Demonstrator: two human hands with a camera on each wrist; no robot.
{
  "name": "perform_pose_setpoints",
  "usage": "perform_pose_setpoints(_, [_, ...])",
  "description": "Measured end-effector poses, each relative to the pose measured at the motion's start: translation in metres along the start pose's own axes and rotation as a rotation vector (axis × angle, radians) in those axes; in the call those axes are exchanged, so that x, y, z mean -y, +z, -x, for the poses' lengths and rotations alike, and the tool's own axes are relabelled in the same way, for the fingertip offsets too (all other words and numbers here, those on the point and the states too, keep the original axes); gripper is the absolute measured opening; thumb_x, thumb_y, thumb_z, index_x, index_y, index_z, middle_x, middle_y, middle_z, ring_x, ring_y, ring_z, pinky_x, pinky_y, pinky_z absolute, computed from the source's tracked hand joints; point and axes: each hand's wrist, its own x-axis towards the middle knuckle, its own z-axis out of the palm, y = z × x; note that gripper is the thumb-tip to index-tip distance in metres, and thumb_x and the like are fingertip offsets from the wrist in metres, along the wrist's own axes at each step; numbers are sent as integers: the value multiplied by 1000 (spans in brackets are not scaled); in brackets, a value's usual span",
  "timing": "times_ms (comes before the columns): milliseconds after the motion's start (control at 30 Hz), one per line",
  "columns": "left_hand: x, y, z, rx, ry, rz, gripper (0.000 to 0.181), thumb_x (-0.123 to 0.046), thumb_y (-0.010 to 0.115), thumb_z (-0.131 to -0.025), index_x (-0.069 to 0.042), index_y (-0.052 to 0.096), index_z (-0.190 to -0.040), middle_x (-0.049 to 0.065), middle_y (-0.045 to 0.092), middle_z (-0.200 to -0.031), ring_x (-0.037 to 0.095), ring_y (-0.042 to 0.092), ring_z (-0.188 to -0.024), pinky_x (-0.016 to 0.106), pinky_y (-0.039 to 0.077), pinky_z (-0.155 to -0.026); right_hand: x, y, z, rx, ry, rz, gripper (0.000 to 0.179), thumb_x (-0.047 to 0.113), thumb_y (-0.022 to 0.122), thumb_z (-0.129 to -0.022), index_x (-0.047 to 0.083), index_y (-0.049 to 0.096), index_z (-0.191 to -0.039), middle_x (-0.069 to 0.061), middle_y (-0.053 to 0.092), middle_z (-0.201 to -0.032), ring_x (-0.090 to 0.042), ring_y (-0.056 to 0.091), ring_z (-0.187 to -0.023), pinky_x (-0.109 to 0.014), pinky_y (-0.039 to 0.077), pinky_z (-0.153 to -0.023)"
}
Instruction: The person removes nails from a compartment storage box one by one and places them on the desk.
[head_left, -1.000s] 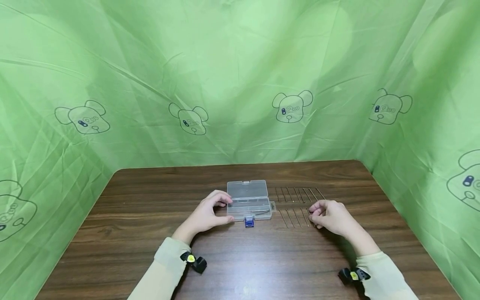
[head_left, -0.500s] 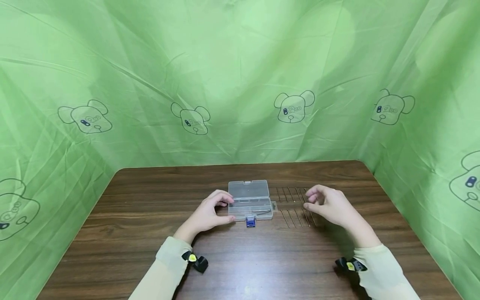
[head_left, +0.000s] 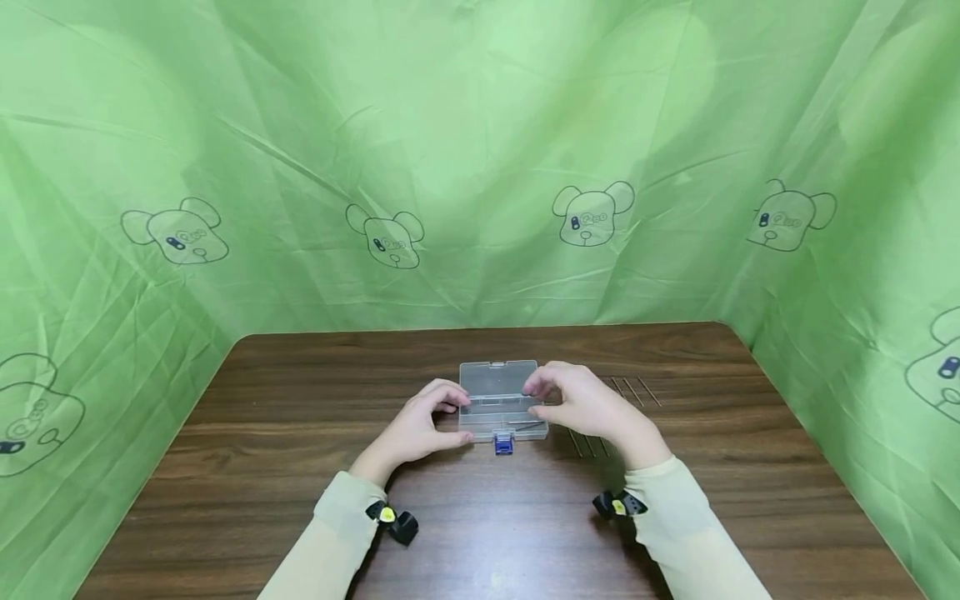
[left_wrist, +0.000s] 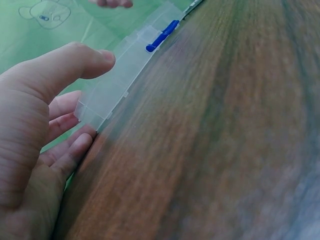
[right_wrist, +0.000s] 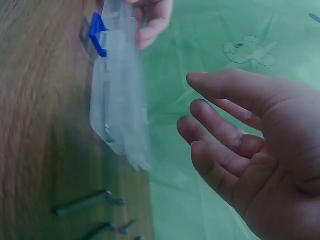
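Observation:
A clear plastic compartment box (head_left: 498, 378) with a blue latch (head_left: 503, 444) lies with its lid raised back on the table. My left hand (head_left: 411, 427) holds its left end, thumb at the front corner and fingers along the side. Over the box's right edge hovers my right hand (head_left: 588, 407), fingers spread and loosely bent; the right wrist view shows nothing between them. One thin metal rod (head_left: 528, 426) is inside a front compartment. Nail-like metal rods (right_wrist: 82, 202) lie right of the box, some of them hidden by the right hand in the head view.
The brown wooden table (head_left: 262, 467) has a green cloth (head_left: 480, 167) with printed bear faces standing around its back and sides. Several rods (head_left: 637, 390) lie side by side behind the right forearm.
My right hand has let go of a rod in the front row and travelled left to the box. The left hand keeps its hold on the box's left end.

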Motion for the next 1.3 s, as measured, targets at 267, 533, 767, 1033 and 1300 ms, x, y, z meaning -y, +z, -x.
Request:
perform_pose_setpoints(267, [2,1,0,-8,25,-35,46,0,95,-80,7,69,-117,24,65,-129,38,65,-117,54,58,-102,-7,20,-12,42,-27,56,20,7,86,-91,10,77,-110,-2,74,-109,-27,72,-103,-43,61,-90])
perform_pose_setpoints(533, [0,-1,-1,-9,42,-33,46,2,95,-78,8,70,-116,25,65,-128,38,65,-116,56,58,-100,-11,33,-13,85,-52,158,8,9,87,-92,15,83,-95,3,73,-106,-20,72,-104,-44,60,-97])
perform_pose_setpoints(767, [-2,-1,-1,5,8,-6,48,5,95,-77,10,70,-117,27,64,-130,39,65,-118,63,56,-102,-9,34,-12,99,-92,247,7,10,89,-91,13,88,-98,0,76,-106,-21,72,-102,-43,59,-98])
perform_pose_setpoints(1033, [-4,-1,-2,15,-4,-5,48,5,95,-78,11,69,-118,28,64,-131,42,64,-120,62,55,-103,-9,37,-10,87,-100,305,7,11,90,-90,13,88,-96,2,74,-105,-22,71,-103,-42,59,-99])
perform_pose_setpoints(1300, [-3,-2,-2,16,-4,-12,48,5,95,-78,11,69,-118,28,64,-132,42,64,-120,61,55,-103,-9,37,-12,114,-127,283,6,10,89,-91,12,87,-96,2,74,-106,-21,71,-104,-43,58,-100])
